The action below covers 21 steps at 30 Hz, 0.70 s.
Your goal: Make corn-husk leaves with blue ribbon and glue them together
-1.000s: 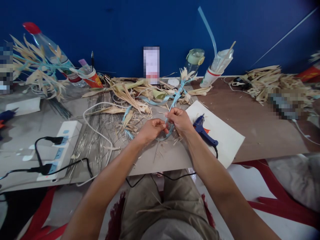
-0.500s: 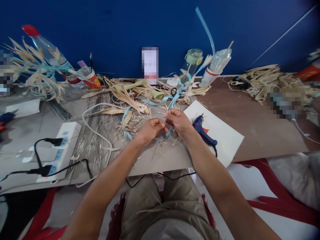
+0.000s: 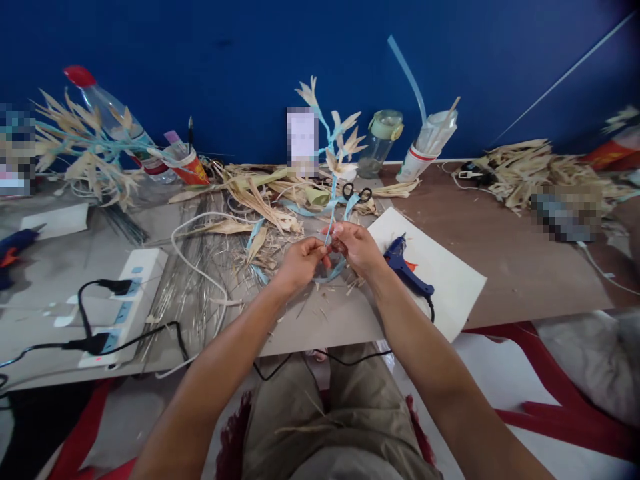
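Observation:
A branch of pale dried-husk flowers (image 3: 337, 143) stands upright before me on a thin stem (image 3: 332, 203) wrapped in light blue. My left hand (image 3: 301, 263) is closed, pinching the lower end of that stem between thumb and fingers. Close against it, my right hand (image 3: 356, 245) is closed too, its fingertips at the stem and on blue tape; the exact hold is partly hidden. A loose length of blue tape (image 3: 351, 204) rises behind the right fingers. Below both hands lies a ring of blue tape (image 3: 334, 275), partly covered. Black-handled scissors (image 3: 357, 193) lie just beyond.
A blue glue gun (image 3: 407, 270) rests on white paper (image 3: 450, 283) at right. Dried husks (image 3: 260, 193) and wires (image 3: 187, 273) cover the left side, near a power strip (image 3: 127, 303). At the back stand a bottle (image 3: 383, 143) and a paper cup (image 3: 417, 163).
The flower branch has swung from leaning right to upright, its flowers now higher against the blue wall. Both hands stay together at the stem. The view has shifted slightly.

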Motion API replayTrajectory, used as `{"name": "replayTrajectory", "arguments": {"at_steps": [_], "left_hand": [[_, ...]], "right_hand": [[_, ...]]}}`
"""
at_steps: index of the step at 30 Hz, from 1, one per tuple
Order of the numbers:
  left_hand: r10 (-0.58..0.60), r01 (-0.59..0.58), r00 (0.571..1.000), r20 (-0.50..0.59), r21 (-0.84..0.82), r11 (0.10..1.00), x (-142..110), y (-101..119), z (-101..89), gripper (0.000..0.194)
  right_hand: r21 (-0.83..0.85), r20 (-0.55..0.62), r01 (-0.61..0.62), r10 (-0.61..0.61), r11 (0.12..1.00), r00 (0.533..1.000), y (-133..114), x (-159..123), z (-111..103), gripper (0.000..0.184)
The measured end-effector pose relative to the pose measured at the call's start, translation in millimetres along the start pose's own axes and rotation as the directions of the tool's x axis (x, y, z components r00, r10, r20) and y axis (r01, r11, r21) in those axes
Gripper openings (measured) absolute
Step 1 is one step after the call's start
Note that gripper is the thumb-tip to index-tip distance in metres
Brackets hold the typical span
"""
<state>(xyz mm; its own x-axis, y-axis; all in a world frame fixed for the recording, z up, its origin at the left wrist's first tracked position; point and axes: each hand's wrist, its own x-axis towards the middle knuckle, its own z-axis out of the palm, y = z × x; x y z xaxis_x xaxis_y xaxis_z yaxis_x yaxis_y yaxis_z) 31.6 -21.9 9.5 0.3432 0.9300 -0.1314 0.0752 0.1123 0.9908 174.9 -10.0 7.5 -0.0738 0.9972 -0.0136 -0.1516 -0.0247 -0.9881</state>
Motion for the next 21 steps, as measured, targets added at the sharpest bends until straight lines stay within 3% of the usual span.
{"name": "replayTrajectory", "arguments": {"at_steps": [6,12,18,21], "left_hand": [[0.029,-0.034,0.997,-0.070,-0.066,0.997,2,-1,-7.1,0.021],[0.076,-0.082,0.996,-0.055,-0.115,0.990,5,-3,-14.8,0.021],[0.087,-0.090,0.996,-0.024,-0.241,0.966,3,-2,-17.2,0.026],[0.084,-0.081,0.997,-0.001,-0.252,0.964,2,-2,-17.4,0.029]], "right_hand": [[0.091,0.021,0.067,-0.069,0.994,0.997,0,-2,-1,0.049],[0.098,-0.115,0.087,-0.076,0.991,0.990,4,2,3,0.020],[0.110,-0.175,0.069,-0.049,0.992,0.983,-13,-4,13,0.022],[0.022,-0.171,0.044,-0.040,0.999,0.984,-18,-9,14,0.029]]}}
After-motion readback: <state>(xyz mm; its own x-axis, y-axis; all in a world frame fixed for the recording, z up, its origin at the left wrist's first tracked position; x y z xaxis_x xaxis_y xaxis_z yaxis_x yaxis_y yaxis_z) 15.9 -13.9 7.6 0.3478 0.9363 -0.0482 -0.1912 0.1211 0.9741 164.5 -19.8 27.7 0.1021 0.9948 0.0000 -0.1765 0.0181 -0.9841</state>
